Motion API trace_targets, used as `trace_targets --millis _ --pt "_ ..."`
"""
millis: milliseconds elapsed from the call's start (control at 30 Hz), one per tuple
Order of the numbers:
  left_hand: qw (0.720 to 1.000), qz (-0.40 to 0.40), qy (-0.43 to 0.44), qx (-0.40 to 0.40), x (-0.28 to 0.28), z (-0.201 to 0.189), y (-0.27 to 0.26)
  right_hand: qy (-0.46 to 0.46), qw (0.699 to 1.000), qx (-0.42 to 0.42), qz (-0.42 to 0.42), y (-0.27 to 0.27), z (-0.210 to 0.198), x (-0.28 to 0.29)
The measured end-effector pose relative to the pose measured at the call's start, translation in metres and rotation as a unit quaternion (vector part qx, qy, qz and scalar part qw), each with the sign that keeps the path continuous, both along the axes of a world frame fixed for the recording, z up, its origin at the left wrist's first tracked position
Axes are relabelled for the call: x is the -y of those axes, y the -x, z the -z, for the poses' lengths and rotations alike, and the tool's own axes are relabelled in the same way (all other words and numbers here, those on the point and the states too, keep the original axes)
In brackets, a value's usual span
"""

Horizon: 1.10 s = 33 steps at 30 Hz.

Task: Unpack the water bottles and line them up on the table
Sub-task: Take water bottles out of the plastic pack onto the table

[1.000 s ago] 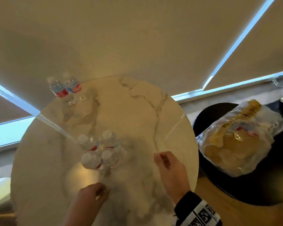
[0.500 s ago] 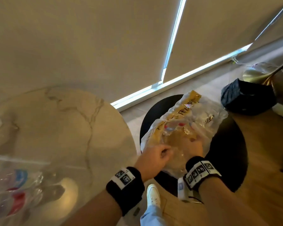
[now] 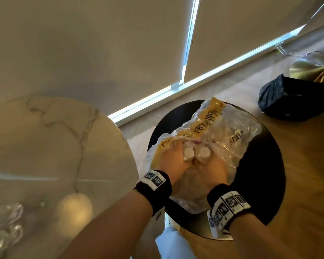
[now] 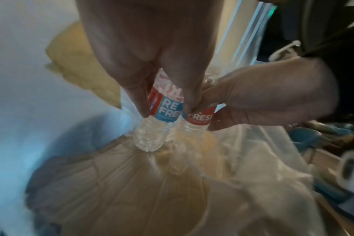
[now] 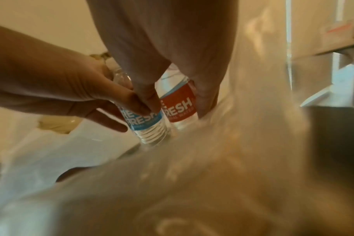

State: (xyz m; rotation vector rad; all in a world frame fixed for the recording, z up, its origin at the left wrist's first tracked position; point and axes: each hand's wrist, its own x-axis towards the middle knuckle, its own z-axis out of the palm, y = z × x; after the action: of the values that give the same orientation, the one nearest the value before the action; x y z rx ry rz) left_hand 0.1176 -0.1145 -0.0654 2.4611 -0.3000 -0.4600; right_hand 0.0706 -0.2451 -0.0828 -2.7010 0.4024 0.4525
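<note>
Head view: hands [image 3: 191, 163] now grip bottles [image 3: 195, 154].

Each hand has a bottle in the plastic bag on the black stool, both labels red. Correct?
Not quite. The left hand grips a blue-label bottle; only the right hand holds a red-label bottle. Both wrist views show it. The rest stands.

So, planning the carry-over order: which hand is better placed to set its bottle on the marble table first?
Left, probably. The left hand grips the blue-label bottle on the side of the plastic bag nearer the marble table. The right hand grips the red-label bottle farther off and would cross over.
</note>
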Motion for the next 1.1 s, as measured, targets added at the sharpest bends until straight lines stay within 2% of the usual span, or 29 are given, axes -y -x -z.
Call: trace_targets --millis 67,133,167,233,333,467,566,633,800,966,1100 --pt "1.000 0.011 0.018 0.009 -0.013 -0.005 0.008 -0.047 0.999 0.013 0.004 0.011 -0.016 -0.006" --pt "0.997 0.024 0.071 0.009 -0.033 -0.020 0.022 -0.155 0.983 0.068 0.071 0.022 -0.041 -0.011" --pt "0.995 0.020 0.100 -0.012 -0.046 -0.030 0.031 -0.176 0.975 0.093 0.094 0.030 -0.049 -0.015" --pt "0.992 -0.004 0.124 -0.036 -0.074 -0.053 0.052 -0.184 0.974 0.103 0.083 0.046 -0.085 -0.033" --pt "0.982 -0.071 0.176 -0.023 -0.121 -0.088 0.088 -0.173 0.978 0.111 0.044 0.068 -0.133 -0.071" --pt "0.961 -0.185 0.204 0.001 -0.197 -0.117 0.135 -0.215 0.970 0.101 -0.046 0.083 -0.162 -0.137" --pt "0.938 -0.279 0.205 -0.003 -0.256 -0.119 0.169 -0.236 0.961 0.107 -0.095 0.089 -0.158 -0.196" --pt "0.918 -0.342 0.201 -0.009 -0.293 -0.111 0.185 -0.267 0.955 0.076 -0.108 0.089 -0.140 -0.240" --pt "0.890 -0.426 0.161 0.010 -0.359 -0.079 0.184 -0.311 0.940 0.042 -0.131 0.077 -0.104 -0.330" --pt "0.879 -0.444 0.175 0.019 -0.382 -0.069 0.161 -0.329 0.932 0.040 -0.149 0.059 -0.092 -0.370" --pt "0.888 -0.436 0.146 -0.021 -0.389 -0.062 0.158 -0.304 0.937 0.015 -0.173 0.050 -0.090 -0.369"
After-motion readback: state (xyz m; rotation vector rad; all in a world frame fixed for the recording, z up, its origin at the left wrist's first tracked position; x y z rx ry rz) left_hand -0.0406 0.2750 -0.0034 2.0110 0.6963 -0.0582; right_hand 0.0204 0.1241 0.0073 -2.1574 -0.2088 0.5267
